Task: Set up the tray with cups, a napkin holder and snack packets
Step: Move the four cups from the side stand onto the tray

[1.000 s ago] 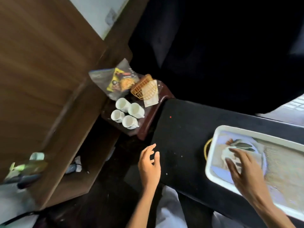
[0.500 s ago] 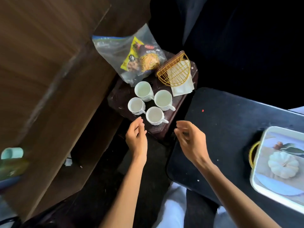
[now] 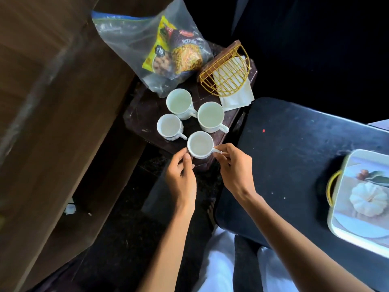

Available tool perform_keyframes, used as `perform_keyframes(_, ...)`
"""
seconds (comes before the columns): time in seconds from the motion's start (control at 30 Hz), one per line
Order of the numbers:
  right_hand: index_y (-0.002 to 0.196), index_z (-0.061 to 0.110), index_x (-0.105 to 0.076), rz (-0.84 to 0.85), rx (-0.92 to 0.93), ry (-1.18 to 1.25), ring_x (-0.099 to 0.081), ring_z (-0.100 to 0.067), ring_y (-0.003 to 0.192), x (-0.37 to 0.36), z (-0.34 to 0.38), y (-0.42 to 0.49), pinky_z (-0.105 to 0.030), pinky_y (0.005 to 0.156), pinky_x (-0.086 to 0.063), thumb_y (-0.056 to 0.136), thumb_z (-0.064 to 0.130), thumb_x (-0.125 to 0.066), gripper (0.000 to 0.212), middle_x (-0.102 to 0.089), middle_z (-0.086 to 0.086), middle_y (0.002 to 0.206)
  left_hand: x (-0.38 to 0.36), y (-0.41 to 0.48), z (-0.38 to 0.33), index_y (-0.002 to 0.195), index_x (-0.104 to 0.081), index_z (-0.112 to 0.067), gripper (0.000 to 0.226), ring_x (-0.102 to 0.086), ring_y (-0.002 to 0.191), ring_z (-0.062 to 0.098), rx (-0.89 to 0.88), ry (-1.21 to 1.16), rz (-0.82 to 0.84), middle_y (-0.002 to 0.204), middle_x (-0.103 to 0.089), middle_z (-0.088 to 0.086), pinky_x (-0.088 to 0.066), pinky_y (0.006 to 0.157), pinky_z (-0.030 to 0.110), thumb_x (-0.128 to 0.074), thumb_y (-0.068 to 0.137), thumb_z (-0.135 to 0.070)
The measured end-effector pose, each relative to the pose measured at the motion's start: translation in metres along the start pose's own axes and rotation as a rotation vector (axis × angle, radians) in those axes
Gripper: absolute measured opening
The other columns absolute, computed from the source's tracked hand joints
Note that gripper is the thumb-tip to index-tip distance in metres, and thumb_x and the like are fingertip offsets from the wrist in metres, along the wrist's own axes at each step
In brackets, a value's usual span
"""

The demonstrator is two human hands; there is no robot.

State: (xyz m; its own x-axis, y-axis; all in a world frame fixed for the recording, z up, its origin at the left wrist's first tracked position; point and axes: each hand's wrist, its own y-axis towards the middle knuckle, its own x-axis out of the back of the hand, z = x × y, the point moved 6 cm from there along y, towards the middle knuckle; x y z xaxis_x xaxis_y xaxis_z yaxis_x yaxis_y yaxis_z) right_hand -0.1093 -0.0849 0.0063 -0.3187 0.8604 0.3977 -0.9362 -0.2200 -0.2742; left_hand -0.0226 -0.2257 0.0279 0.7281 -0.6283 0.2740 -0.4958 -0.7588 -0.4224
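Cup (image 3: 200, 145) sits between fingers: R hand (image 3: 234, 167) pinches handle, which points right; L hand (image 3: 182, 175) curled, tips at opp. wall, grip unclear. Tray (image 3: 357, 152) well right of R fingers.

The one camera rides on my head and looks forward and steeply down, so my forearms rise from the bottom edge to my left hand (image 3: 182, 173) and right hand (image 3: 233, 167), which meet at a white cup (image 3: 200, 145) close below the lens at mid-frame. Its wide angle takes in the wooden cabinet (image 3: 52, 102) on the left, the small dark side table (image 3: 139, 114) above centre, and the black table (image 3: 294, 154), with the tray (image 3: 366, 154) cut by the right edge.
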Motion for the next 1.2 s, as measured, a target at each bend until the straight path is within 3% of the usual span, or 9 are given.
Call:
perform_keyframes(0.23,0.094,0.022,-0.072,-0.086,0.093,-0.076,-0.065,0.006,0.084,0.088,-0.016,-0.059,-0.003,0.071,-0.043,0.094,0.013,-0.067,0.01,-0.07,0.022,0.088,-0.035,-0.068,0.004,0.129,-0.068,-0.019,0.028,-0.07,0.115,0.006,-0.029,0.016,0.156,0.121,-0.072,-0.013,-0.057,0.102,0.045,-0.055,0.105,-0.017)
perform_keyframes(0.37,0.1,0.026,-0.072,-0.157,0.023,-0.117,-0.066,0.006,0.087,0.171,-0.055,-0.101,-0.005,0.073,-0.044,0.094,0.013,-0.067,0.015,-0.072,0.02,0.091,-0.09,-0.135,0.019,0.119,-0.073,-0.032,0.028,-0.068,0.121,0.015,-0.038,0.043,0.303,0.128,-0.071,-0.005,-0.058,0.1,0.05,-0.055,0.103,-0.016)
perform_keyframes(0.47,0.102,0.032,-0.073,-0.222,-0.066,-0.135,-0.07,0.003,0.087,0.233,-0.095,-0.123,-0.013,0.074,-0.05,0.093,0.017,-0.069,0.018,-0.074,0.022,0.092,-0.136,-0.184,0.035,0.119,-0.076,-0.022,0.026,-0.07,0.118,0.014,-0.003,0.052,0.369,0.122,-0.07,-0.013,-0.058,0.099,0.047,-0.057,0.103,-0.015)
perform_keyframes(0.63,0.104,0.02,-0.077,-0.34,-0.165,-0.122,-0.072,-0.001,0.088,0.3,-0.157,-0.147,-0.028,0.079,-0.059,0.09,0.011,-0.072,0.018,-0.072,0.022,0.093,-0.202,-0.243,0.046,0.12,-0.076,-0.019,0.026,-0.069,0.102,-0.002,-0.091,0.204,0.43,0.111,-0.071,-0.011,-0.049,0.079,0.002,-0.062,0.099,-0.012)
perform_keyframes(0.7,0.104,0.017,-0.077,-0.365,-0.184,-0.085,-0.072,-0.003,0.091,0.317,-0.177,-0.152,-0.029,0.084,-0.059,0.088,0.008,-0.074,0.019,-0.075,0.011,0.096,-0.222,-0.255,0.055,0.119,-0.077,-0.02,0.026,-0.07,0.097,0.003,-0.095,0.276,0.463,0.108,-0.073,-0.008,-0.046,0.073,-0.002,-0.063,0.098,-0.011)
perform_keyframes(0.8,0.103,0.02,-0.074,-0.374,-0.196,-0.028,-0.069,0.008,0.091,0.334,-0.2,-0.155,-0.013,0.084,-0.055,0.087,0.003,-0.073,0.024,-0.075,0.003,0.097,-0.247,-0.265,0.074,0.121,-0.076,-0.021,0.027,-0.071,0.101,0.01,-0.042,0.344,0.528,0.115,-0.077,0.0,-0.055,0.081,0.008,-0.061,0.1,-0.014)
perform_keyframes(0.9,0.103,0.013,-0.075,-0.355,-0.223,-0.002,-0.067,0.014,0.09,0.344,-0.219,-0.155,-0.006,0.082,-0.051,0.087,-0.001,-0.072,0.021,-0.075,0.0,0.097,-0.261,-0.27,0.091,0.122,-0.075,-0.021,0.026,-0.074,0.106,0.016,0.014,0.392,0.574,0.118,-0.078,0.0,-0.062,0.093,0.04,-0.061,0.1,-0.016)
perform_keyframes(1.1,0.103,0.003,-0.076,-0.297,-0.208,-0.072,-0.064,0.019,0.088,0.346,-0.239,-0.152,-0.003,0.078,-0.049,0.086,-0.002,-0.073,0.018,-0.073,0.003,0.096,-0.265,-0.272,0.101,0.121,-0.075,-0.022,0.027,-0.078,0.098,0.017,-0.001,0.514,0.552,0.111,-0.081,0.001,-0.063,0.09,0.042,-0.065,0.097,-0.016)
perform_keyframes(1.2,0.103,0.004,-0.077,-0.271,-0.209,-0.073,-0.068,0.006,0.088,0.341,-0.245,-0.15,-0.01,0.08,-0.054,0.086,0.002,-0.074,0.017,-0.074,0.002,0.096,-0.263,-0.269,0.101,0.121,-0.075,-0.02,0.027,-0.077,0.1,0.02,-0.002,0.548,0.544,0.11,-0.081,0.002,-0.061,0.094,0.043,-0.065,0.097,-0.015)
